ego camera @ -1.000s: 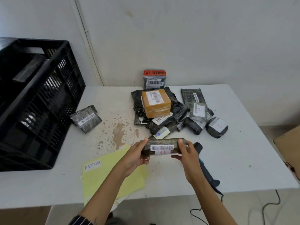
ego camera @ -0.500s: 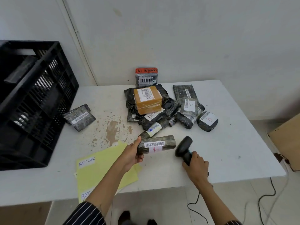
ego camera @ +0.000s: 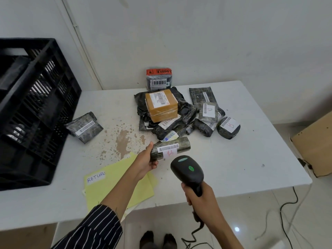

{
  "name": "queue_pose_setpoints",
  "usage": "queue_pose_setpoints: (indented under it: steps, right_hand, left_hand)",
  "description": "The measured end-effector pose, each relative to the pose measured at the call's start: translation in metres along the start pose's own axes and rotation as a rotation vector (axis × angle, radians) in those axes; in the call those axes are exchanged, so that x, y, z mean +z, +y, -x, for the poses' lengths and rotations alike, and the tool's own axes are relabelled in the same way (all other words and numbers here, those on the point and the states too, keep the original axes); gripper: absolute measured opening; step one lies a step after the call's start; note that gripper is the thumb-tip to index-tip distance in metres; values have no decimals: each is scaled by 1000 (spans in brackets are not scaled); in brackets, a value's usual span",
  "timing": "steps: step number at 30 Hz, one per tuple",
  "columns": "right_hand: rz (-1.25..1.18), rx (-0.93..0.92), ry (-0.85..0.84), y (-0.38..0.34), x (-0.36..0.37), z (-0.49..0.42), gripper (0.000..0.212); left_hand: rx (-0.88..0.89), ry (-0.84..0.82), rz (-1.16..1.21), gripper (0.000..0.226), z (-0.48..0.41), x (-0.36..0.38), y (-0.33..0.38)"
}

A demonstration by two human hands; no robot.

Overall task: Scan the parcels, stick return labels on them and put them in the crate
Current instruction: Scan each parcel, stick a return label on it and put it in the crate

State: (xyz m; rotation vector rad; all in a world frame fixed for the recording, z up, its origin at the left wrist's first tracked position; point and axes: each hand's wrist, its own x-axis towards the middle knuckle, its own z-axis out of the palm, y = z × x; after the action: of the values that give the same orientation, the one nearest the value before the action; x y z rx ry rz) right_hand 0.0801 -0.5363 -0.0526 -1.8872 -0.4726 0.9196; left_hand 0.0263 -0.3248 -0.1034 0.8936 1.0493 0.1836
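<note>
The right grip (ego camera: 199, 196) is wrapped tight round the handle of a black scanner (ego camera: 186, 170). It has lifted the scanner clear of the table (ego camera: 251, 159), and the head now tips toward the parcel (ego camera: 170, 148). A second ago this hand steadied the parcel's right end. Half a second ago it was only closing on the scanner, low by the table's near edge.

The left grip (ego camera: 146, 161) now carries the parcel alone. Its fingers curl round the parcel's left end and the thumb lies on top. The parcel hangs just above the table, a little in from the near edge, with its barcode (ego camera: 168, 147) facing up toward the scanner. The scan looks about to happen; labelling and crating seem still to come.

The right forearm rises from beyond the near edge. The left arm, in a striped sleeve, reaches over yellow sheets (ego camera: 115, 186) bearing a "RETURN" label (ego camera: 95, 177). More parcels (ego camera: 161, 108) are heaped toward the far edge. The black crate (ego camera: 36, 105) stands at the left edge.
</note>
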Motion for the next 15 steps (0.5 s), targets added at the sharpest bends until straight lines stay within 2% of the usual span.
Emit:
queue_pose_setpoints:
  steps: [15]
  right_hand:
    - [-25, 3, 67, -5, 13, 5, 27]
  left_hand:
    - [-29, 27, 15, 52, -8, 3, -5]
